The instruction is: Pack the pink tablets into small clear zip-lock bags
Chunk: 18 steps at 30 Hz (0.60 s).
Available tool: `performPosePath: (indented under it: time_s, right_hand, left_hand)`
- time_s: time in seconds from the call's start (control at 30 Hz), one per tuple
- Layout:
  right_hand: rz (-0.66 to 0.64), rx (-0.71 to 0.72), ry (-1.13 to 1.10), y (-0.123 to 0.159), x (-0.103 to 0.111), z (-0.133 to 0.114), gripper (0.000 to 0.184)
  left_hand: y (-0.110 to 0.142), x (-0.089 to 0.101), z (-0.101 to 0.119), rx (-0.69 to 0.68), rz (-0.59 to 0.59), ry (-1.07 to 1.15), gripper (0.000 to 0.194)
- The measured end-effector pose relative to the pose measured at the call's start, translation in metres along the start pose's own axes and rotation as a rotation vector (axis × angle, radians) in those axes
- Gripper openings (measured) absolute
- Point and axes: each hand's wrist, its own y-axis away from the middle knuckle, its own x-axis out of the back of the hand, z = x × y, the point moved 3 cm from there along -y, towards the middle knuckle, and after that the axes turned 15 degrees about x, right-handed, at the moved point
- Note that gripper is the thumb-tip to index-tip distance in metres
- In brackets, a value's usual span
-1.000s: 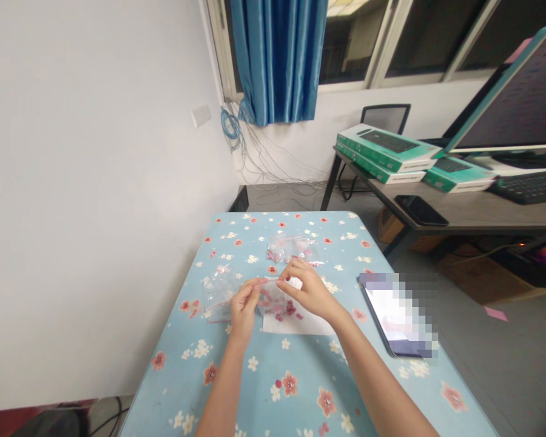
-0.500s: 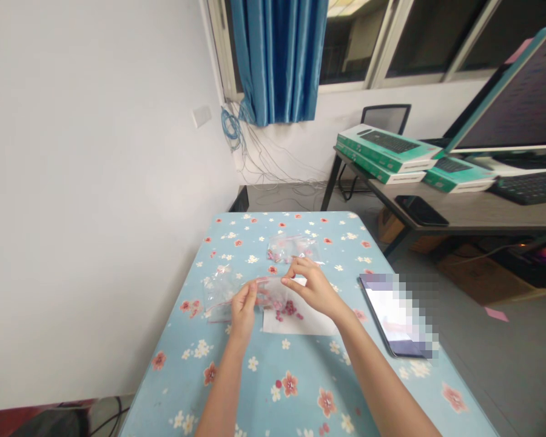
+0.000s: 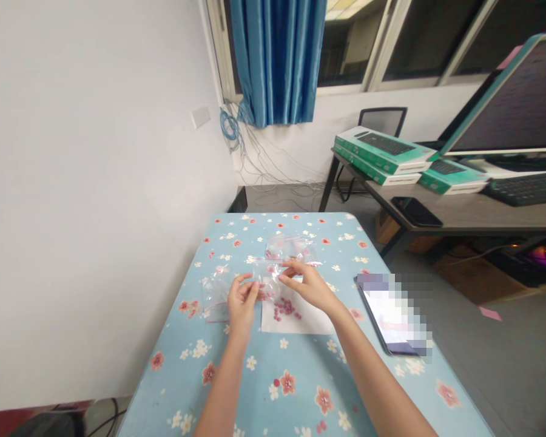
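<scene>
Between my hands is a small clear zip bag (image 3: 269, 274) with a few pink pieces at its bottom. My left hand (image 3: 242, 303) pinches the bag's left side, thumb against fingers. The bag's right side is pinched by my right hand (image 3: 310, 289). Below the bag, a loose cluster of pink beads (image 3: 286, 311) lies on a white sheet of paper (image 3: 316, 323). Beside my left hand lies another clear bag (image 3: 215, 294), flat on the table. Beyond my right hand rests a further clear bag (image 3: 295, 246) with pinkish pieces inside.
A flowered blue tablecloth (image 3: 264, 388) covers the table. At the right edge lies a phone or tablet (image 3: 386, 321), partly pixelated. A desk farther right carries green keyboard boxes (image 3: 386, 152), a black phone (image 3: 416, 211) and a monitor (image 3: 514, 103). A white wall (image 3: 95, 182) stands left.
The bag has turned from lying tilted over the paper to hanging more upright between my hands. More pink beads show, spread wider on the paper.
</scene>
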Motion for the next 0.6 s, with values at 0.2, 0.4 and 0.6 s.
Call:
performPosePath:
  time_s: [0.2, 0.4, 0.6]
  right_hand:
    - [0.121, -0.046, -0.345, -0.013, -0.028, 0.027, 0.043]
    - [0.138, -0.104, 0.028, -0.053, -0.029, 0.047, 0.016]
    - [0.108, -0.125, 0.283, -0.079, -0.018, 0.051, 0.016]
  left_hand:
    - [-0.027, -0.007, 0.008, -0.052, 0.074, -0.04, 0.038]
    - [-0.08, -0.02, 0.018, -0.09, 0.003, -0.316, 0.03]
    - [-0.121, -0.025, 0.024, -0.181, 0.045, -0.581, 0.021]
